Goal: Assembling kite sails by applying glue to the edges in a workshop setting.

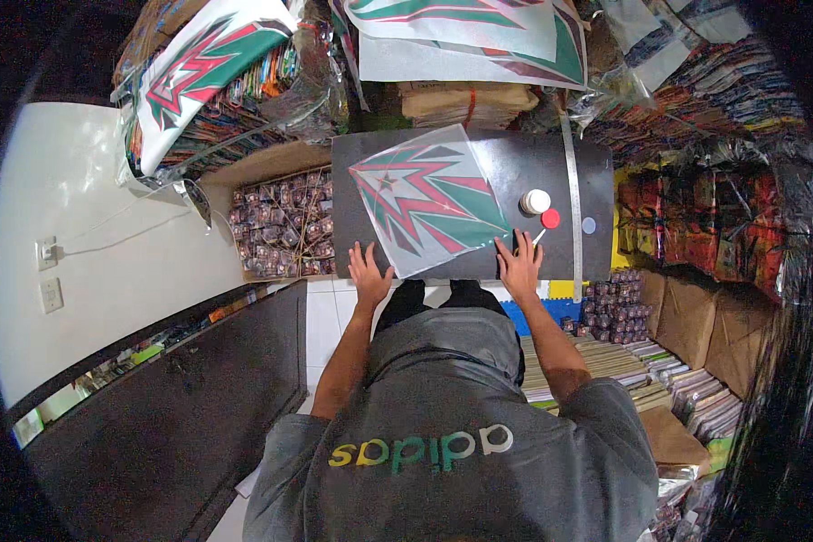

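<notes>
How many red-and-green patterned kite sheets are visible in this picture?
3: one kite sheet on the dark board under both hands, one on the upper-left stacks, one at top centre. More may be hidden in the piles.

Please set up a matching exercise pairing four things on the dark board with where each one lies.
Things:
1. kite sheet
2. white jar
3. red lid
4. metal ruler

Places:
A. just below and to the right of the white jar
B. running up the board near its right edge
C. between the two hands, on the left part of the board
D. above the right hand

Pairs: 1-C, 2-D, 3-A, 4-B
</notes>
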Demonstrator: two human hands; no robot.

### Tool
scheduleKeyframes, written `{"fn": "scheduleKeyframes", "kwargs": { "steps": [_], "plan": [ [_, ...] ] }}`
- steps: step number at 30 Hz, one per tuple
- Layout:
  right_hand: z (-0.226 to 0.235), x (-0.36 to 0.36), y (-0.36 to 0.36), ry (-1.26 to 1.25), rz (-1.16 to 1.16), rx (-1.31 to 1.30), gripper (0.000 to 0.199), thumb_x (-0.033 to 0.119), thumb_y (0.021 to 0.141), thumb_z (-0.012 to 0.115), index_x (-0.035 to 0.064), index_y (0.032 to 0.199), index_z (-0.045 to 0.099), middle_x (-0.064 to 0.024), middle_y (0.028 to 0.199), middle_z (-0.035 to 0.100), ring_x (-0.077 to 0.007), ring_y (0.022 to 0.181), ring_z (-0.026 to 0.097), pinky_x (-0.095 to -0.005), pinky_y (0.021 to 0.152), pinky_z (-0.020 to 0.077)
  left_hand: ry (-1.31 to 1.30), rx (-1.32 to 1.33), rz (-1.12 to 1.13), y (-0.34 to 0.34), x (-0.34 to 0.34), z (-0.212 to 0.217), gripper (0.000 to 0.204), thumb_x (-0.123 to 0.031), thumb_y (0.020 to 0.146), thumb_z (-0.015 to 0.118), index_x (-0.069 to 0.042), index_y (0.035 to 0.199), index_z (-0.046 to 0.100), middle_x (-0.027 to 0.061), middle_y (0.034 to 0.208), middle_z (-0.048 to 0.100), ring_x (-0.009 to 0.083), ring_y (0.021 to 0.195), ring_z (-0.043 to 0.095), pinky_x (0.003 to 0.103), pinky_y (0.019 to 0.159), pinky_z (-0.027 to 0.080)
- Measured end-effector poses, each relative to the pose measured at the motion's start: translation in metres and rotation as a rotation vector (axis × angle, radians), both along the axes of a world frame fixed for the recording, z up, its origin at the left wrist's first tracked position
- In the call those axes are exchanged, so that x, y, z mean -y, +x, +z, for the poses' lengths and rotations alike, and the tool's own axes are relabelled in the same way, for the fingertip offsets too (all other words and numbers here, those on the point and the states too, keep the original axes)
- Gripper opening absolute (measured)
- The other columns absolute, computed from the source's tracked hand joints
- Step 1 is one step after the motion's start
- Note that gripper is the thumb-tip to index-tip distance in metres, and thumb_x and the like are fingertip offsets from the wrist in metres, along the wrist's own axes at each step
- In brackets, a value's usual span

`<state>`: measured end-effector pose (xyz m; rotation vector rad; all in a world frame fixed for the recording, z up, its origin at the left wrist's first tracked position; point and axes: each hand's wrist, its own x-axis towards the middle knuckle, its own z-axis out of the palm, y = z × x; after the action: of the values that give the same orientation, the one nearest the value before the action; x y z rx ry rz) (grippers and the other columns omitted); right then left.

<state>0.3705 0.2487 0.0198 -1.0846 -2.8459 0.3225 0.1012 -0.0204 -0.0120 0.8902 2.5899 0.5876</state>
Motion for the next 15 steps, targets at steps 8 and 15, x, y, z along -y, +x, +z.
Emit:
{"fn": "scheduleKeyframes", "kwargs": {
  "steps": [8, 15],
  "plan": [
    [-0.008, -0.002, 0.009, -0.019, -0.058, 0.006, 0.048, 0.031, 0.095, 0.062, 0.0329, 0.143, 0.055, -0.0120, 0.157, 0.037, -0.0335, 0.147, 0.029, -0.0639, 0.116, 0.0217, -0.019, 0.009, 0.004, 0.001, 0.000, 0.001, 0.089, -0.034, 0.081, 0.080, -0.013, 0.154, 0.032, 0.0238, 0.163, 0.016, 0.0491, 0.150, 0.015, 0.069, 0.114, 0.021],
    [-0.011, -0.005, 0.009, -0.026, -0.147, -0.030, 0.049, 0.030, 0.096, 0.059, 0.0252, 0.145, 0.053, -0.0153, 0.154, 0.039, -0.0357, 0.146, 0.030, -0.0626, 0.117, 0.0206, -0.014, 0.007, 0.000, 0.001, 0.000, 0.000, 0.091, -0.033, 0.080, 0.080, -0.013, 0.154, 0.032, 0.0238, 0.163, 0.016, 0.0488, 0.150, 0.014, 0.069, 0.114, 0.021]
  ]
}}
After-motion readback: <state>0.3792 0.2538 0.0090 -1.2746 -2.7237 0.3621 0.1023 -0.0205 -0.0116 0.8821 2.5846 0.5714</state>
